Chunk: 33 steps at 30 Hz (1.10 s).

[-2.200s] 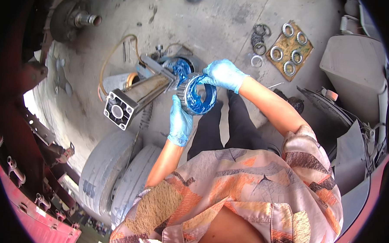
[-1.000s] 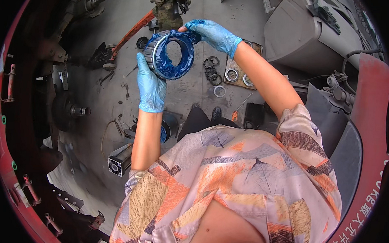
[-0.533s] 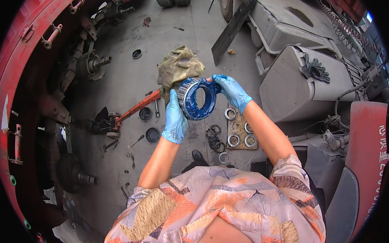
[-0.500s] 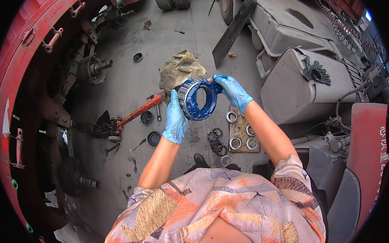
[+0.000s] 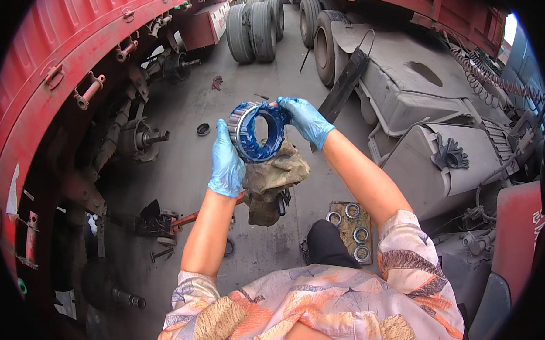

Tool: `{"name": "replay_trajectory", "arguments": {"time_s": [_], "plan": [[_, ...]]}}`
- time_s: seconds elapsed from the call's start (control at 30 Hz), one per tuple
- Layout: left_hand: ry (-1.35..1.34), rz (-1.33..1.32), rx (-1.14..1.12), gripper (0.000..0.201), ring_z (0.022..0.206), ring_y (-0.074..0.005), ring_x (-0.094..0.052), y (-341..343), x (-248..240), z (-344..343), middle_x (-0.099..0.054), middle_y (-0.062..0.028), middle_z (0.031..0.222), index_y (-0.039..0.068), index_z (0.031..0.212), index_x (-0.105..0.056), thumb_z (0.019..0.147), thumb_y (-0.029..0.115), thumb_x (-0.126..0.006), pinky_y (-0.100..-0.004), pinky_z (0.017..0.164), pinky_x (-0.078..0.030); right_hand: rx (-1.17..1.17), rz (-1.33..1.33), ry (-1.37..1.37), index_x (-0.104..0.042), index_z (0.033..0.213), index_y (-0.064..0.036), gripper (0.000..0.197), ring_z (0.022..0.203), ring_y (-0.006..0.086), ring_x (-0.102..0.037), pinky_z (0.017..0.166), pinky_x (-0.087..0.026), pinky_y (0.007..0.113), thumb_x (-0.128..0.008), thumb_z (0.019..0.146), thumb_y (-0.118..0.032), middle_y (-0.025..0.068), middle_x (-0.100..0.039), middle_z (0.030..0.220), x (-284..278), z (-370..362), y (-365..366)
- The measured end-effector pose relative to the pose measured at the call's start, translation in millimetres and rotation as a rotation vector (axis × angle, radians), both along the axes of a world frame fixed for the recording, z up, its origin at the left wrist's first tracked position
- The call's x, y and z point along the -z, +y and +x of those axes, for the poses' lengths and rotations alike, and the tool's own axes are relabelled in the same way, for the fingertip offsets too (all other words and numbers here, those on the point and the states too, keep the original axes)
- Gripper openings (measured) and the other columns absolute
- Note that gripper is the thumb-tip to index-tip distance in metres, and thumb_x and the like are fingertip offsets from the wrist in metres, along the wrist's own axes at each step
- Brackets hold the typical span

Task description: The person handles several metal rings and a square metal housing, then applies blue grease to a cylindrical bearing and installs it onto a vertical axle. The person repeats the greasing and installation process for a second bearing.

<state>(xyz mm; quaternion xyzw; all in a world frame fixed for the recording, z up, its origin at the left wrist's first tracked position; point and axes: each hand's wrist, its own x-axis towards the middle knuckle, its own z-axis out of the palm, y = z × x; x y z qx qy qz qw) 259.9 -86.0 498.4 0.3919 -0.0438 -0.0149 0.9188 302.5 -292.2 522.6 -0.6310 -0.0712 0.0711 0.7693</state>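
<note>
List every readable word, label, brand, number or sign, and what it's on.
Red panel at the right edge: white characters, partly cut off by the image rim; not copied here.
White panel at upper left: reddish marks, too small and blurred to read.
Blue-greased bearing: no lettering that I can make out.

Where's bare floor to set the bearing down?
Bare floor: between the red rag and black cup; between the camouflage cloth behind the bearing and the ring board. Crowded: around the red-handled jack, T-shaped tool beside it, and on the board.
</note>
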Motion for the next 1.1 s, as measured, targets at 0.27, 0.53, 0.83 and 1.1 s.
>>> {"name": "replay_trajectory", "arguments": {"time_s": [0.27, 0.53, 0.83, 1.1], "plan": [[0.052, 0.094, -0.156, 0.045, 0.096, -0.0185, -0.066, 8, 34, 55, -0.066, -0.0094, 0.111, 0.002, 0.118, -0.057, 0.101, 0.040, -0.041, -0.0341, 0.087, -0.056, -0.216, 0.084, 0.058, -0.062, 0.113, 0.0006, 0.031, 0.092, 0.0159, -0.064, 0.090, -0.052, 0.033, -0.053, 0.098, -0.025, 0.0089, -0.066, 0.106, 52, 92, 8], [0.188, 0.162, -0.260, 0.040, 0.086, -0.0167, -0.068, -45, 67, 175, -0.068, -0.0084, 0.101, 0.002, 0.110, -0.060, 0.098, 0.039, -0.051, -0.0316, 0.076, -0.059, -0.252, -0.018, 0.055, -0.062, 0.114, 0.0004, 0.036, 0.097, 0.0161, -0.062, 0.094, -0.050, 0.033, -0.054, 0.098, -0.031, 0.0099, -0.065, 0.108, 100, 219, -45], [0.347, 0.254, -0.272, 0.041, 0.076, -0.0152, -0.068, -106, 105, 288, -0.070, -0.0082, 0.088, 0.003, 0.104, -0.063, 0.100, 0.039, -0.045, -0.0294, 0.070, -0.059, -0.444, -0.451, -0.113, -0.068, 0.104, -0.0054, 0.044, 0.089, 0.0137, -0.060, 0.082, -0.046, 0.026, -0.073, 0.081, -0.043, 0.0050, -0.068, 0.093, 130, 333, -103], [0.446, 0.363, -0.386, 0.042, 0.071, -0.0127, -0.066, -111, 119, 311, -0.070, -0.0068, 0.086, 0.003, 0.103, -0.065, 0.100, 0.040, -0.046, -0.0275, 0.066, -0.057, -0.430, -0.690, -0.148, -0.069, 0.105, -0.0043, 0.038, 0.082, 0.0179, -0.065, 0.079, -0.050, 0.030, -0.072, 0.082, -0.034, 0.0093, -0.071, 0.091, 150, 367, -68]]}}
